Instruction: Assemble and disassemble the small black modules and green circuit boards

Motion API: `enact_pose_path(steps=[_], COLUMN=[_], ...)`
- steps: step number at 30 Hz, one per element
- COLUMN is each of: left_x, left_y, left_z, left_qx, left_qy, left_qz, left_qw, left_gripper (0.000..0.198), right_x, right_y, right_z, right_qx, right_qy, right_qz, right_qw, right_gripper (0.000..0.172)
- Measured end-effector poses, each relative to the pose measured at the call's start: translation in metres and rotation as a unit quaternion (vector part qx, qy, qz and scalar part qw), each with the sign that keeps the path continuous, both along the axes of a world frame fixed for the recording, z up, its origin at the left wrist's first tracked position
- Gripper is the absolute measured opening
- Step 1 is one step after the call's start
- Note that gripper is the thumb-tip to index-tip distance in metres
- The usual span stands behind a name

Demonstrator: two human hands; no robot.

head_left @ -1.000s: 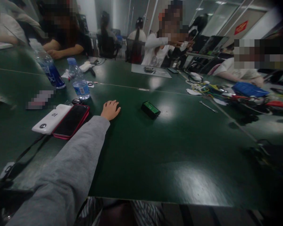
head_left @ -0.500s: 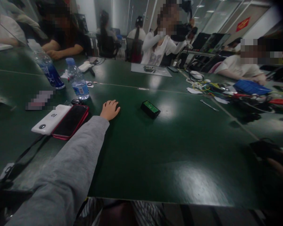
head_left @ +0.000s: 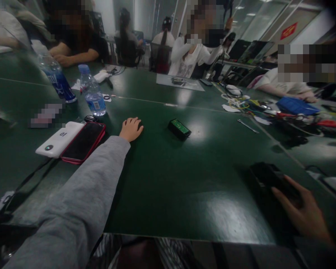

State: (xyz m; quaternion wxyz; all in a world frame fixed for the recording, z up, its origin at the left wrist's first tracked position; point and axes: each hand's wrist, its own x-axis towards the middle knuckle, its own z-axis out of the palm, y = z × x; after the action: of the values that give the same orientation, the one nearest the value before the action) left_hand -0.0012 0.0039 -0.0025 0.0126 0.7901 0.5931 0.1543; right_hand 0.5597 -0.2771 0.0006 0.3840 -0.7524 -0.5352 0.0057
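Right, left hand (head_left: 131,129) lies flat and open on the green table (head_left: 162,186), palm down with nothing in it. It sits between the red-cased phone (head_left: 82,142) and the small green-topped module (head_left: 179,129), clear of both. Down by the near right edge, right hand (head_left: 302,213) has fingers laid over the end of a black box (head_left: 268,177). It's blurred and dark there, so I cannot tell whether that is a true grip or just a touch.

That's the worry: the black box sits close to the table's near edge, and a loose hold on this shiny top could let it skid off. Over on the other side, the grey sleeve (head_left: 81,201) runs right alongside the phone and white power bank (head_left: 58,139). A careless sweep of that forearm could shove them or snag the dark strap (head_left: 30,179). The water bottle (head_left: 93,98) just behind them could tip onto the lot
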Motion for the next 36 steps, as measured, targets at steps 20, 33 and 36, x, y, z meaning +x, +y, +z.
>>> enact_pose_path(steps=[20, 33, 36], left_x=[-0.003, -0.002, -0.001], left_y=[-0.010, -0.010, -0.008], left_z=[0.013, 0.014, 0.012], left_qx=[-0.028, -0.026, -0.024], left_qy=[0.032, 0.043, 0.037], left_qz=[-0.018, -0.022, -0.018], left_qw=[0.999, 0.998, 0.999], left_gripper=[0.057, 0.059, 0.056], right_x=[-0.325, -0.323, -0.324], right_y=[0.203, 0.196, 0.193], right_z=[0.007, 0.015, 0.018], right_qx=[-0.017, 0.000, -0.008], right_qy=[-0.158, -0.173, -0.173], right_qz=[0.404, 0.423, 0.423], right_qw=[0.901, 0.890, 0.889], right_gripper=[0.061, 0.048, 0.047])
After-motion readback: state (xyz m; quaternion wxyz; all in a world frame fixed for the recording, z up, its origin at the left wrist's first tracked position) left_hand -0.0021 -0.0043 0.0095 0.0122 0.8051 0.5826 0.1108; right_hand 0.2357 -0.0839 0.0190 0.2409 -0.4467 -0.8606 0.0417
